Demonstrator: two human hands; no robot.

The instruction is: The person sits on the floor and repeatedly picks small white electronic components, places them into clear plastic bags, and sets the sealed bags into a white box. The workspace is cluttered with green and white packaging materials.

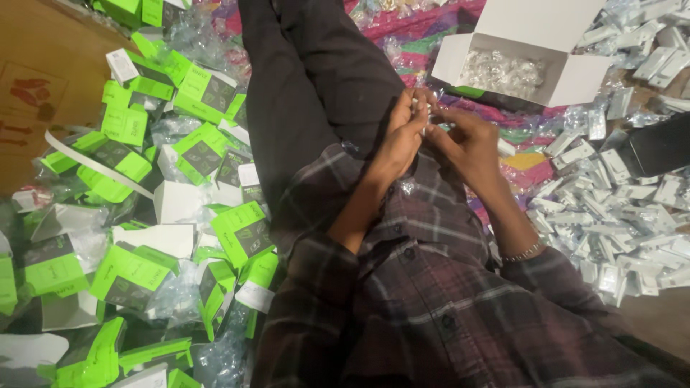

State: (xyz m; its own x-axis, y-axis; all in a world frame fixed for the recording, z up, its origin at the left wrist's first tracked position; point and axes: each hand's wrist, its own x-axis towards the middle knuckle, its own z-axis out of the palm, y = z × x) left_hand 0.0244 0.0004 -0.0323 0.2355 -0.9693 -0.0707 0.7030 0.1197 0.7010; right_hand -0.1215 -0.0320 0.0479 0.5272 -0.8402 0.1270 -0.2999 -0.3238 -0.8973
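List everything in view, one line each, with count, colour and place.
Green-and-white small boxes: many, a loose heap on the person's left.
Clear plastic wrappers: several, mixed into that heap.
Open white carton: one, top right, with clear-wrapped pieces inside.
Small white packets: many, piled on the right.
Black box: one, right edge.
Patterned cloth: one, multicoloured, under the piles.
Small white item: one, between both hands.
Left hand: pinching the item.
Right hand: pinching the item, bracelet on the wrist.
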